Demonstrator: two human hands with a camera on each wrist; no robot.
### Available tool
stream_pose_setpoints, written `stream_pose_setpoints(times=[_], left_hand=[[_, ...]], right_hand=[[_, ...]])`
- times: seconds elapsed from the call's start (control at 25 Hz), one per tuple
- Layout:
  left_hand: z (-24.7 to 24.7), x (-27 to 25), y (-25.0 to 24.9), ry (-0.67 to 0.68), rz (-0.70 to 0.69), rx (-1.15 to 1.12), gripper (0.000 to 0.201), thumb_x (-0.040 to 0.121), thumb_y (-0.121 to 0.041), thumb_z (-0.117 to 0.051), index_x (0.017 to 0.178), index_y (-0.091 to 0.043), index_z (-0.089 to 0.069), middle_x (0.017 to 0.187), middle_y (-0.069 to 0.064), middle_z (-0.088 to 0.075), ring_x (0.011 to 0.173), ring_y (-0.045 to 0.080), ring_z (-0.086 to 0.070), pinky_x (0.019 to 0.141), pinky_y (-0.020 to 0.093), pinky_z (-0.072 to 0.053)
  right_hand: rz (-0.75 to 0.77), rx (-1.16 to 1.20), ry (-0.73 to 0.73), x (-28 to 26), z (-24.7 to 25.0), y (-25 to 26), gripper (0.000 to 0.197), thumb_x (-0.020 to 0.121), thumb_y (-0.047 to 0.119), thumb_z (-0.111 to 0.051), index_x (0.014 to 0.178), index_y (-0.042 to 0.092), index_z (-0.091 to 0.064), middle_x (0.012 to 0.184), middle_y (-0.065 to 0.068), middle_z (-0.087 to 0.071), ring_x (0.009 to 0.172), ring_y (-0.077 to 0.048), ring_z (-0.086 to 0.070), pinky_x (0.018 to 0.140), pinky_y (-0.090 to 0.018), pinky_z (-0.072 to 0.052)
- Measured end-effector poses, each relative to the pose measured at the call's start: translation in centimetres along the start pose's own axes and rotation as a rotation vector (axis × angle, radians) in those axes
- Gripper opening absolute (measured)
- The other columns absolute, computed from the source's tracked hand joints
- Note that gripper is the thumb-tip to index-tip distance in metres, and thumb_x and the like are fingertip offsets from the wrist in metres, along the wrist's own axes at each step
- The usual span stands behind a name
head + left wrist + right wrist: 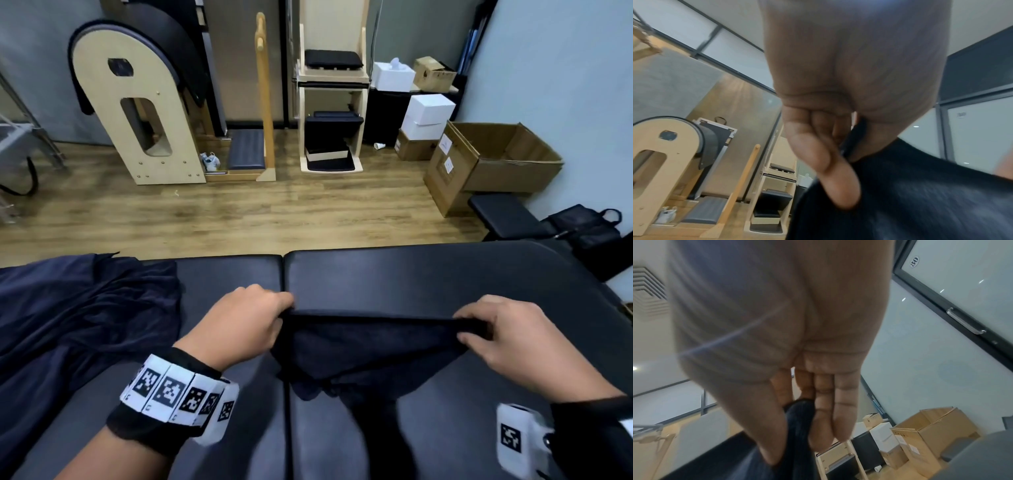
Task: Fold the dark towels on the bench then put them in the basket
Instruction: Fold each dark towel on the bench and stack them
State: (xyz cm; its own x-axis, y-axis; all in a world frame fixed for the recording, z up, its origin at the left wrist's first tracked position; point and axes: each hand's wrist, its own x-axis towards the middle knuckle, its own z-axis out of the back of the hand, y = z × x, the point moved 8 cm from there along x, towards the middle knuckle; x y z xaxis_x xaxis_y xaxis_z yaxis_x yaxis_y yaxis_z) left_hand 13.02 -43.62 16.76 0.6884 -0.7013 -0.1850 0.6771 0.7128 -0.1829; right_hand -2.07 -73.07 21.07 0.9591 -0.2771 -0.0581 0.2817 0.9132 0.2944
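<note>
Low in the centre of the head view, a dark towel (366,349) is stretched between both hands above the black padded tabletop (428,277), its lower part sagging toward the surface. The left hand (236,325) pinches the towel's top-left corner and the right hand (513,342) pinches the top-right corner — fingers curled over the upper hem on each side. More dark towels (75,318) lie crumpled at the left edge of the frame, on the tabletop.

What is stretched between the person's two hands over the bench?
In the head view, a dark towel spans the gap: the left hand and right hand each pinch an upper corner, its edge taut, the rest hanging toward the bench.
</note>
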Motion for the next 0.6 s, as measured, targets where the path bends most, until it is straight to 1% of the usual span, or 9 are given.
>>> stream_pose_setpoints(times=[0.04,0.12,0.16,0.24,0.32,0.4,0.44,0.52,0.6], left_hand=[[0.2,0.3,0.2,0.022,0.034,-0.017,0.027,0.080,-0.019,-0.039,0.098,-0.032,-0.055,0.077,-0.003,-0.069,0.072,0.024,-0.067,0.068,0.039,-0.056],[0.6,1.7,-0.5,0.068,0.097,-0.150,0.029,0.088,-0.011,-0.042,0.095,-0.027,-0.064,0.061,0.000,-0.069,0.050,0.014,-0.066,0.060,0.033,-0.058],[0.8,2.9,-0.9,0.071,0.146,-0.271,0.030,0.091,-0.005,-0.042,0.095,-0.023,-0.067,0.057,0.003,-0.069,0.045,0.015,-0.066,0.055,0.033,-0.059],[2.2,5.9,-1.0,0.001,0.300,-0.576,0.031,0.094,0.003,-0.042,0.100,-0.012,-0.068,0.067,0.016,-0.073,0.053,0.026,-0.071,0.053,0.040,-0.060],[6.0,8.8,-0.1,-0.194,0.435,-0.625,0.033,0.091,0.009,-0.043,0.101,-0.005,-0.071,0.084,0.021,-0.074,0.068,0.031,-0.074,0.061,0.044,-0.062],[13.2,10.7,0.2,-0.453,0.447,-0.360,0.036,0.082,0.007,-0.047,0.097,-0.008,-0.076,0.088,0.019,-0.073,0.083,0.034,-0.072,0.075,0.042,-0.060],[17.5,10.8,-0.5,-0.582,0.423,-0.220,0.036,0.080,0.005,-0.049,0.097,-0.009,-0.077,0.092,0.020,-0.073,0.090,0.037,-0.068,0.080,0.039,-0.056],[25.5,10.0,-2.3,-0.822,0.360,-0.049,0.036,0.079,0.001,-0.049,0.102,-0.007,-0.075,0.101,0.021,-0.072,0.100,0.040,-0.064,0.085,0.039,-0.048],[31.6,7.5,-4.5,-1.036,0.274,0.021,0.044,0.077,-0.003,-0.047,0.111,-0.006,-0.073,0.117,0.016,-0.071,0.111,0.035,-0.064,0.098,0.037,-0.048]], right_hand=[[-0.021,-0.023,0.066,0.6,-0.3,-0.9,0.023,0.083,0.022,-0.075,0.076,0.041,-0.066,0.079,0.017,-0.065,0.075,-0.001,-0.064,0.074,-0.027,-0.051],[-0.125,0.048,0.215,2.3,-1.6,-3.4,0.020,0.091,0.022,-0.066,0.074,0.032,-0.060,0.071,0.006,-0.069,0.059,-0.005,-0.068,0.068,-0.035,-0.057],[-0.184,0.122,0.280,3.4,-2.3,-4.7,0.018,0.093,0.019,-0.062,0.077,0.025,-0.059,0.065,-0.001,-0.071,0.051,-0.011,-0.070,0.062,-0.036,-0.058],[-0.220,0.122,0.294,6.9,-2.5,-6.1,0.015,0.092,0.019,-0.061,0.077,0.017,-0.059,0.058,-0.007,-0.071,0.050,-0.020,-0.071,0.060,-0.036,-0.060],[-0.153,0.014,0.148,12.2,0.4,-5.7,0.015,0.088,0.022,-0.067,0.077,0.014,-0.065,0.068,-0.010,-0.072,0.069,-0.029,-0.072,0.067,-0.033,-0.057],[-0.066,0.032,-0.080,17.1,6.7,-3.2,0.012,0.089,0.017,-0.065,0.083,0.008,-0.070,0.078,-0.019,-0.068,0.081,-0.037,-0.067,0.069,-0.033,-0.050],[-0.023,0.086,-0.221,19.1,10.4,-2.0,0.012,0.089,0.013,-0.061,0.086,0.007,-0.071,0.078,-0.020,-0.067,0.081,-0.038,-0.065,0.069,-0.034,-0.050],[0.052,0.282,-0.442,21.5,17.9,-0.4,0.019,0.087,0.008,-0.055,0.091,0.007,-0.074,0.073,-0.016,-0.071,0.079,-0.036,-0.070,0.069,-0.037,-0.059],[0.114,0.609,-0.588,21.3,23.4,-0.3,0.030,0.084,0.006,-0.050,0.095,0.011,-0.077,0.065,-0.007,-0.073,0.068,-0.026,-0.074,0.066,-0.040,-0.064]])
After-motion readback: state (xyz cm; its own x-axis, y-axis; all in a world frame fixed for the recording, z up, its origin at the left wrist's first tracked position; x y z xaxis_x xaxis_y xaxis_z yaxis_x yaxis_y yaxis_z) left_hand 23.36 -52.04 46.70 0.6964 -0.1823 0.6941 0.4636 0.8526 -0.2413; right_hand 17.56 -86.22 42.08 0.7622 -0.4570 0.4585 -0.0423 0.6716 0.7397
